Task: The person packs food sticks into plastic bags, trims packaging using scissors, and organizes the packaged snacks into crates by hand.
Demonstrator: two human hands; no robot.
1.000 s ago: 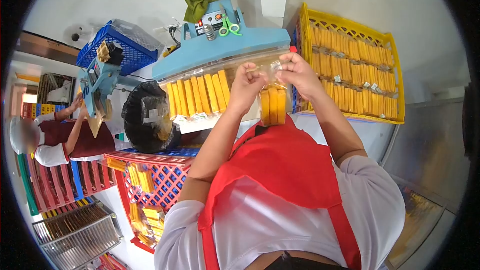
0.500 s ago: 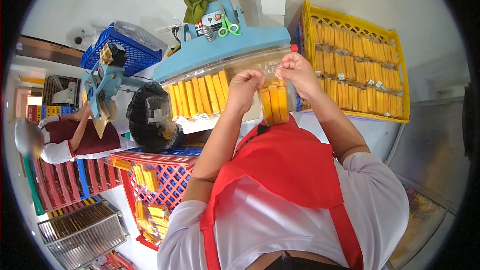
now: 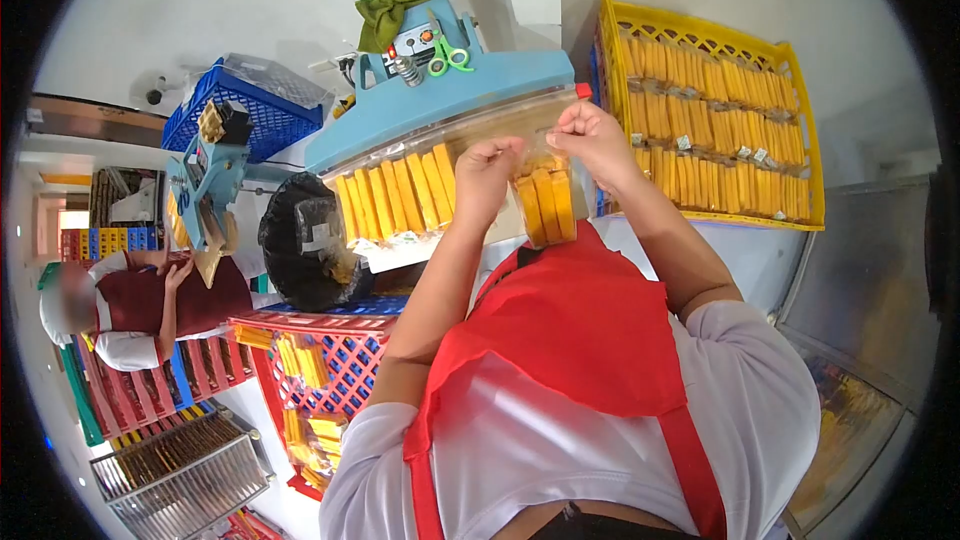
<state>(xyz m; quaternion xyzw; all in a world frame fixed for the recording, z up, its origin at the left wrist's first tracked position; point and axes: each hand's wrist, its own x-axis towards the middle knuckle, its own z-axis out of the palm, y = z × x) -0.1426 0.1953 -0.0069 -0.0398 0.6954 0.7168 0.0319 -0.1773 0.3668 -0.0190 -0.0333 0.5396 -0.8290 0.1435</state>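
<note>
A clear plastic bag (image 3: pixel 545 208) with several yellow sticks inside hangs between my two hands, at the front of a light blue bag sealer (image 3: pixel 450 90). My left hand (image 3: pixel 485 175) pinches the bag's open edge at its left corner. The right corner is pinched by my right hand (image 3: pixel 592 143), close to the sealer's red end. Left of my left hand, a row of filled bags (image 3: pixel 395 195) rests along the sealer's front, their tops at its jaw. Green-handled scissors (image 3: pixel 448 55) and a green cloth (image 3: pixel 400 8) lie on the sealer.
A yellow crate (image 3: pixel 815 170) with rows of filled bags stands at the right. To the left are a black-lined bin (image 3: pixel 285 250), a blue crate (image 3: pixel 190 115) and a red crate (image 3: pixel 270 390) with more bags. A co-worker (image 3: pixel 170 300) works at another blue sealer (image 3: pixel 208 185).
My hands still hold the bag at nearly the same spot by the sealer, slightly shifted. At the far left, the co-worker's arms have moved and a hand now shows near the other sealer.
</note>
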